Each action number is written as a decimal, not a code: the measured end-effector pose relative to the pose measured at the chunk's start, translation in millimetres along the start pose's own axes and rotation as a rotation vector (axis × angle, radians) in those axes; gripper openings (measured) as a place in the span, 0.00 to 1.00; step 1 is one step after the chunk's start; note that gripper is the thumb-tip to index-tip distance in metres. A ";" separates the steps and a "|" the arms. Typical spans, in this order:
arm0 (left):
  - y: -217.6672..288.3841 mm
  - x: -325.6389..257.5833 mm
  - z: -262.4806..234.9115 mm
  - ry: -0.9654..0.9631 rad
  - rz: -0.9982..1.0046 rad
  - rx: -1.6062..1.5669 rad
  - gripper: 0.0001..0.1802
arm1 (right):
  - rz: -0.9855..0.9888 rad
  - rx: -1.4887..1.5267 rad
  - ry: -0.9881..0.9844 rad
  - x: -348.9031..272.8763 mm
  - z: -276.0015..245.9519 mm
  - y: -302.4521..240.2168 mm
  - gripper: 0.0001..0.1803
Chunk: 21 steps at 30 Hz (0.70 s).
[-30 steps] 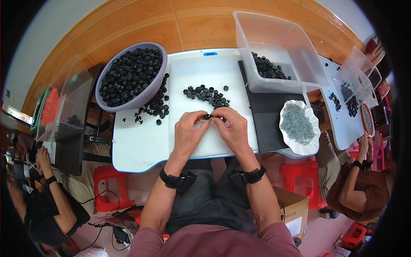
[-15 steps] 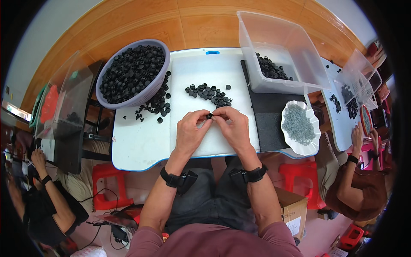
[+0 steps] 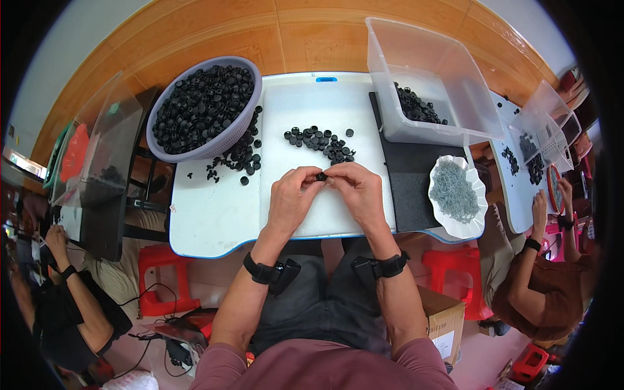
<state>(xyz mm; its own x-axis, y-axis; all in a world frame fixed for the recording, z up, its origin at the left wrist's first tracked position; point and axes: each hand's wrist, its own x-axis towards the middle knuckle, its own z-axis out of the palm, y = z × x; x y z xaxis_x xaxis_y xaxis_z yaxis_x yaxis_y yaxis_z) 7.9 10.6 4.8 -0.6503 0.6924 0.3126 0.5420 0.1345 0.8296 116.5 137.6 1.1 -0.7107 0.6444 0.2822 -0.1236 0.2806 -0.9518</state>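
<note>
1. Head view: the left hand point(image 3: 290, 198) and right hand point(image 3: 355, 192) meet fingertip to fingertip, both curled nearly closed, pinching one small black cap point(image 3: 321, 176) between them just above the white tabletop point(image 3: 214, 214).
2. The cap looks light, rigid and smooth, probably moulded plastic; small enough to slip, so it is best taken by its rim between thumb and forefinger, as both hands appear to do.
3. Just beyond the fingertips lies a loose scatter of black caps point(image 3: 322, 142). Farther out to the left hand's side stands a lilac basket point(image 3: 250, 117) heaped with the same caps, more spilled beside it.
4. Beyond the right hand sits a clear plastic bin point(image 3: 448, 84) with a few dark pieces in it, resting partly on a black mat point(image 3: 406, 175). Just outside the right hand is a white scalloped dish point(image 3: 473, 224) of small grey parts.
5. The tabletop is flat and smooth. Wooden flooring lies beyond it, red stools point(image 3: 156, 273) below, and other people work at either side.
</note>
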 end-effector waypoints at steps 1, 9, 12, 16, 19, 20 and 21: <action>0.5 0.2 0.1 0.000 0.000 -0.001 0.14 | 0.000 -0.001 0.000 -0.2 0.3 1.1 0.08; -0.2 0.0 -0.6 -0.011 -0.032 -0.020 0.13 | 0.015 -0.081 0.023 -1.2 1.9 0.5 0.08; 0.3 0.8 -0.5 -0.037 -0.037 -0.008 0.12 | 0.000 -0.111 0.026 -1.6 1.3 -2.2 0.08; 0.2 0.3 -1.0 -0.040 -0.027 -0.003 0.11 | -0.052 -0.148 0.026 -1.6 2.0 -2.5 0.08; -0.2 0.1 -0.6 -0.036 0.008 0.003 0.11 | -0.082 -0.164 0.024 -2.2 1.1 -2.5 0.08; -0.7 0.1 -0.6 -0.035 0.015 0.004 0.11 | -0.092 -0.176 0.023 -2.2 1.5 -3.3 0.08; -1.1 0.0 -0.6 -0.034 0.021 0.004 0.11 | -0.103 -0.189 0.021 -2.2 1.8 -3.7 0.08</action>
<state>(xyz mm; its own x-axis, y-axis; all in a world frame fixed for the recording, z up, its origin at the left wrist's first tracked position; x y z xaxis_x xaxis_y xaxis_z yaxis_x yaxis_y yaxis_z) 7.0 10.1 4.2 -0.6203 0.7187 0.3143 0.5576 0.1221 0.8211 117.3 133.9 3.8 -0.6859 0.6196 0.3815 -0.0619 0.4728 -0.8790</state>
